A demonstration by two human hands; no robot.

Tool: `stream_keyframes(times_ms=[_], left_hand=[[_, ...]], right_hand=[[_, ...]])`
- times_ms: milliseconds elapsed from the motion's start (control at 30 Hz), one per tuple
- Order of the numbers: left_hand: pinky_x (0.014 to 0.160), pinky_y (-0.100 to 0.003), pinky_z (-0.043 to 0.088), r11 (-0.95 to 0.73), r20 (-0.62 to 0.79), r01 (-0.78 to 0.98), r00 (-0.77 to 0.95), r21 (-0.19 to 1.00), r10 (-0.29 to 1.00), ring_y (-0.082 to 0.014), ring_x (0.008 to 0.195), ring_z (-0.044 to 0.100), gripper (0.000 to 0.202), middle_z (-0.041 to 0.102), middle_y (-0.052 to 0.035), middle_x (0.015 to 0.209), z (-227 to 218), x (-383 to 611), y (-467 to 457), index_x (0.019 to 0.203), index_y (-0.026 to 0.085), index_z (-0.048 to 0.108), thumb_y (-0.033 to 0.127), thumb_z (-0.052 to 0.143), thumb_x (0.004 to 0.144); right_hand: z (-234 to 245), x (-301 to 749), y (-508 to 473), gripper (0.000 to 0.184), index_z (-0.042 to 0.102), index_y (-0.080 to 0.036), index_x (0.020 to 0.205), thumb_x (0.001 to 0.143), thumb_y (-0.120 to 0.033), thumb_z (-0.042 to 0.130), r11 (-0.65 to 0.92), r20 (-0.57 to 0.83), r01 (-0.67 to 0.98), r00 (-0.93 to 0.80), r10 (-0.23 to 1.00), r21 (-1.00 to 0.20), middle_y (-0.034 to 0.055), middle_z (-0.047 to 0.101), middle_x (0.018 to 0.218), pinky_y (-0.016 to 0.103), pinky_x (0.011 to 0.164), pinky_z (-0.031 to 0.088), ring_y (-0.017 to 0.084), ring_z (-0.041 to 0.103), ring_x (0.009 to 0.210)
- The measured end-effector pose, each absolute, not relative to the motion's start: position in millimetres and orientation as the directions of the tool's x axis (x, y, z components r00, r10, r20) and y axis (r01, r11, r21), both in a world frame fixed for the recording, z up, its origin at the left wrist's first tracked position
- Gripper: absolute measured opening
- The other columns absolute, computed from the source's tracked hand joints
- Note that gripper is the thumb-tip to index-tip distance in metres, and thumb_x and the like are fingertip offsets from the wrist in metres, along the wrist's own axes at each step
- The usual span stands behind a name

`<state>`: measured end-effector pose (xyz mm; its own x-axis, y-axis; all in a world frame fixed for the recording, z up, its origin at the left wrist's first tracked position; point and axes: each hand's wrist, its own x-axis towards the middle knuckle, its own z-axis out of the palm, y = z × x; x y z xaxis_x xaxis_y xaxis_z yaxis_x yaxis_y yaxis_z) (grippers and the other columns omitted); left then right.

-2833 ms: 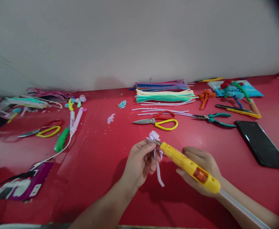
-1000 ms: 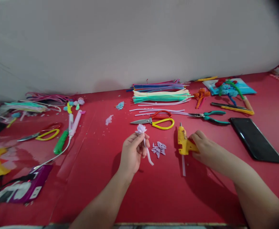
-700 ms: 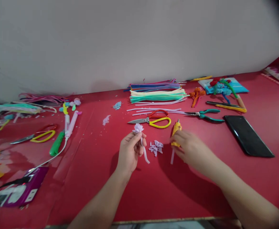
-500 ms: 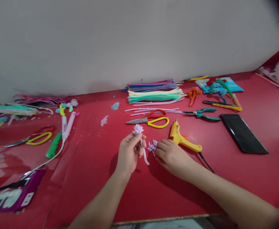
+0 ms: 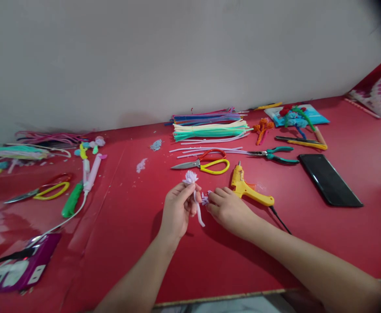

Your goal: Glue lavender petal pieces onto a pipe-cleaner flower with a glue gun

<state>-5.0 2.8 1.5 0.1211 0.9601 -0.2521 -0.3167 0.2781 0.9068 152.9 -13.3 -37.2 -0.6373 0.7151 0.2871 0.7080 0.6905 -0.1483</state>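
Pinched in my left hand (image 5: 179,205) is a pale lilac pipe-cleaner flower (image 5: 190,177), its petals upward and its stem hanging below my fingers. To the right, my right hand (image 5: 227,209) rests low over a small pile of cut lilac pieces (image 5: 205,198), partly covering it. Those fingertips are bent together among the pieces; whether one is gripped is hidden. Just beyond my right hand lies a yellow glue gun (image 5: 248,189). Scissors (image 5: 203,164) with red and yellow handles lie behind the flower.
Long lilac pipe cleaners (image 5: 210,150) and a mint-and-cream bundle (image 5: 212,130) lie near the wall. Teal pliers (image 5: 275,154) and a black phone (image 5: 330,180) are at right. At left are a second pair of scissors (image 5: 43,191), a pink glue gun (image 5: 93,173) and a purple box (image 5: 43,261).
My right hand has shifted slightly left over the pile, covering more of it. My left hand still holds the flower in nearly the same place. The whole view has moved a little.
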Motion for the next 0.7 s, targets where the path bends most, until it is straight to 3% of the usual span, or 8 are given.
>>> stream_keyframes(times_ms=[167, 333, 500, 600, 700], left_hand=[[0.034, -0.012, 0.026, 0.282, -0.255, -0.319, 0.122, 0.905, 0.959, -0.0006, 0.033, 0.042, 0.017, 0.058, 0.0024, 0.055, 0.7, -5.2, 3.1, 0.073, 0.012, 0.061, 0.027, 0.060, 0.079], [0.032, -0.013, 0.024, 0.300, -0.271, -0.292, 0.137, 0.908, 0.953, -0.0011, 0.032, 0.042, 0.017, 0.059, 0.0027, 0.054, 0.9, -5.2, 2.4, 0.072, 0.013, 0.061, 0.028, 0.060, 0.078], [0.030, -0.013, 0.023, 0.399, -0.358, -0.218, 0.203, 0.891, 0.911, -0.0014, 0.028, 0.039, 0.019, 0.058, 0.0027, 0.050, 1.3, 0.1, -1.7, 0.068, 0.013, 0.061, 0.030, 0.060, 0.076], [0.028, -0.012, 0.021, 0.474, -0.421, -0.189, 0.263, 0.860, 0.868, -0.0013, 0.026, 0.038, 0.020, 0.059, 0.0018, 0.048, -1.6, 3.2, -4.3, 0.067, 0.013, 0.061, 0.031, 0.060, 0.075], [0.027, -0.012, 0.021, 0.512, -0.453, -0.164, 0.294, 0.843, 0.841, -0.0014, 0.025, 0.037, 0.021, 0.059, 0.0008, 0.047, -4.6, 5.1, -5.8, 0.067, 0.012, 0.062, 0.031, 0.061, 0.075]], right_hand=[[-38.1, 151.9, -12.9, 0.018, 0.060, -0.014, 0.078, 0.089, -0.013, 0.046, 0.677, 0.306, 0.693, -0.608, 0.733, -0.247, 0.0071, 0.059, 0.075, 0.033, 0.067, 0.032, 0.018, 0.047, 0.070], [-22.5, 163.5, -11.9, 0.013, 0.058, -0.014, 0.089, 0.087, -0.009, 0.046, 0.564, 0.337, 0.682, -0.452, 0.826, -0.467, 0.0063, 0.063, 0.079, 0.028, 0.068, 0.042, 0.017, 0.055, 0.075], [0.0, 176.1, -14.3, 0.015, 0.059, -0.019, 0.097, 0.088, -0.013, 0.049, 0.462, 0.320, 0.586, -0.335, 0.886, -0.666, 0.0015, 0.069, 0.089, 0.022, 0.074, 0.048, 0.011, 0.063, 0.081], [6.7, 176.7, -17.2, 0.010, 0.062, -0.022, 0.091, 0.087, -0.019, 0.053, 0.361, 0.260, 0.513, -0.260, 0.930, -0.779, -0.0012, 0.070, 0.083, 0.021, 0.069, 0.048, 0.011, 0.065, 0.073], [7.8, 175.0, -19.8, 0.007, 0.060, -0.021, 0.082, 0.086, -0.021, 0.054, 0.323, 0.242, 0.527, -0.218, 0.945, -0.786, -0.0021, 0.069, 0.073, 0.020, 0.061, 0.047, 0.010, 0.063, 0.064]])
